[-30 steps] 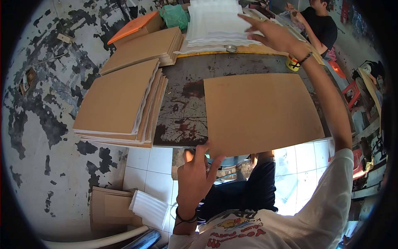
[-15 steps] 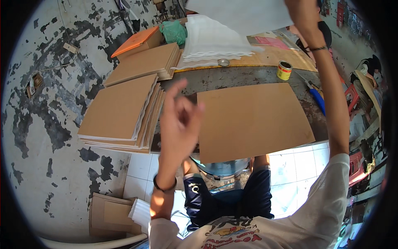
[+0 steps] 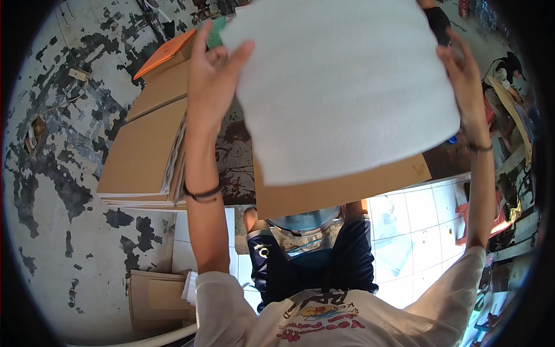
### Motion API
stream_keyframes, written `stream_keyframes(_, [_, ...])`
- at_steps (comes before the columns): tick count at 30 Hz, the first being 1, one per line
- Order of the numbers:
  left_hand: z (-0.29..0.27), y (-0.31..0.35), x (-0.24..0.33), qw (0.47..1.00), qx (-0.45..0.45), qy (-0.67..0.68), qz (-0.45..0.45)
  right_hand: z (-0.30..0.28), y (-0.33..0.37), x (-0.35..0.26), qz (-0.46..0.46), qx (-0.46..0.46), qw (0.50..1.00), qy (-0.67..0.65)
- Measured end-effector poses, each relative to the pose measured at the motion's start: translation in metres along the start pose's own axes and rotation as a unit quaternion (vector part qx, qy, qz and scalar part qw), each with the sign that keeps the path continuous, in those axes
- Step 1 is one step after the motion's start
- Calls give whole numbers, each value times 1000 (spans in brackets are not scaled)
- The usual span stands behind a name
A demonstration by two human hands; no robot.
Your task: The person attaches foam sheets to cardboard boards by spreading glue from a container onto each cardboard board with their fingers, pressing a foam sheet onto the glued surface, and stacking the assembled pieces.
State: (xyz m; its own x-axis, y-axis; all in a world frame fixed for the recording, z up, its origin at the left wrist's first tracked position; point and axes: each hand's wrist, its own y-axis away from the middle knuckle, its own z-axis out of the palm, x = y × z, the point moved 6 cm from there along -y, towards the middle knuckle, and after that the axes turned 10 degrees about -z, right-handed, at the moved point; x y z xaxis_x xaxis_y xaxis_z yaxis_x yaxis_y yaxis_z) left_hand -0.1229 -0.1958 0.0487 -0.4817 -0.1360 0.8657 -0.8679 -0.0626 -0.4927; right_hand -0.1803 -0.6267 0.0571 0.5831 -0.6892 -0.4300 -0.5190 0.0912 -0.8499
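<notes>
A white foam sheet hangs in front of me, slightly blurred, over a brown cardboard panel on the table. It hides most of the panel. My left hand is at the sheet's left edge, fingers spread, the thumb tip lying over that edge. On the opposite side my right hand has its thumb against the right edge, with the fingers apart. Neither hand shows a clear pinch on the foam. Beside my left forearm lies a stack of cardboard panels with white layers between them.
Behind that stack lie more cardboard panels and an orange flat piece. A green plastic bag shows past my left fingers. The dark worn table ends just above my knees. Cardboard pieces lean by the wall below.
The foam sheet has come from the far end toward me, over the cardboard panel. My left hand has moved up to its left edge; my right hand has come down along its right edge.
</notes>
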Motion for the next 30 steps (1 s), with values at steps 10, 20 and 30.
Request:
stream_keyframes(10, [-5,47,-107,925,-165,-316,-128,37,112,22,37,-165,983,77])
stream_keyframes(20, [-3,40,-122,874,-183,-439,-95,52,127,27,72,-232,965,97])
stream_keyframes(30, [0,38,-128,879,-250,-403,-42,54,113,-7,43,-241,963,115])
